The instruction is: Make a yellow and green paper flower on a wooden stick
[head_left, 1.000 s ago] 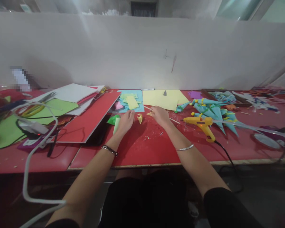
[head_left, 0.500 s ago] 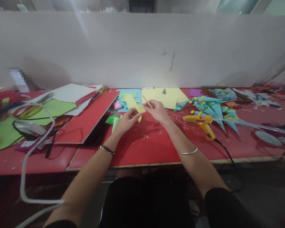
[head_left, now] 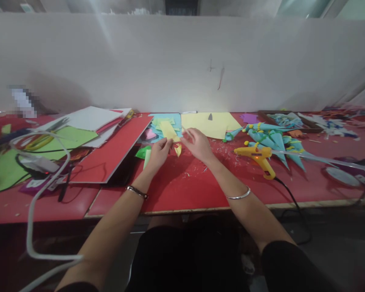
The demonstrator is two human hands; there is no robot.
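Observation:
My left hand (head_left: 160, 153) is closed, with thumb and finger pinched at the lower end of a yellow paper strip (head_left: 168, 130). My right hand (head_left: 200, 145) is closed around a thin pale stick (head_left: 187, 131), which points up and to the left. A small gap parts the two hands. Just below that gap, a small yellow paper piece (head_left: 178, 150) with a jagged upper edge shows against the red table. Behind the strip lies a pile of light blue and yellow-green paper (head_left: 153, 123).
A yellow glue gun (head_left: 258, 156) with a lit red light lies right, beside several blue paper cones (head_left: 272, 140). A red board (head_left: 109, 154) juts up at left, near a white bent tube (head_left: 30, 227). Yellow sheets (head_left: 222, 123) lie against the back wall.
My hands have moved slightly apart. The right fingers have come off the yellow strip, while the left ones stay at its lower end. The small yellow piece now shows more fully.

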